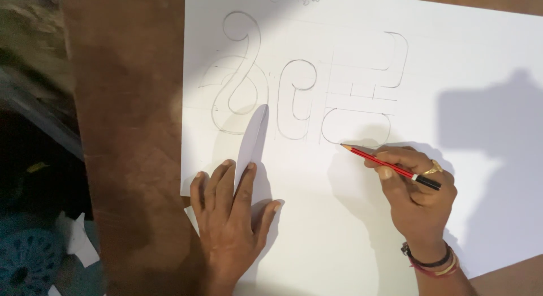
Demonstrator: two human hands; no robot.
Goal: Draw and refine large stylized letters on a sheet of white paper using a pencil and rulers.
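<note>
Head view. The right hand [416,188] closes its thumb and fingers around a red pencil [390,166] with a black end, holding it at a low slant; the sharpened tip points up and to the left and touches the paper [464,58] at the lower edge of a rounded drawn outline [355,128]. A ring sits on one finger of this hand and a few bands circle its wrist. The left hand [232,217] lies flat, fingers spread slightly, palm down on the lower left part of the sheet; it grips nothing. Just above its fingertips [249,167] a narrow, pale, curved strip [253,139] rises from the sheet, its lower end meeting the fingers; whether it is pinned by them cannot be told.

The paper is a large white sheet, smooth and matt, carrying faint pencil outlines: looping curved forms [240,70] on the left, a hooked shape [300,98] in the middle, and straight ruled lines with rounded corners [373,75] on the right. It rests on a brown wooden table [130,132] with a worn, dull surface. Dark shadows [498,121] fall across the right of the sheet. At the far left, beyond the table edge, blurred clutter and a blue perforated object [25,265] lie low down.
</note>
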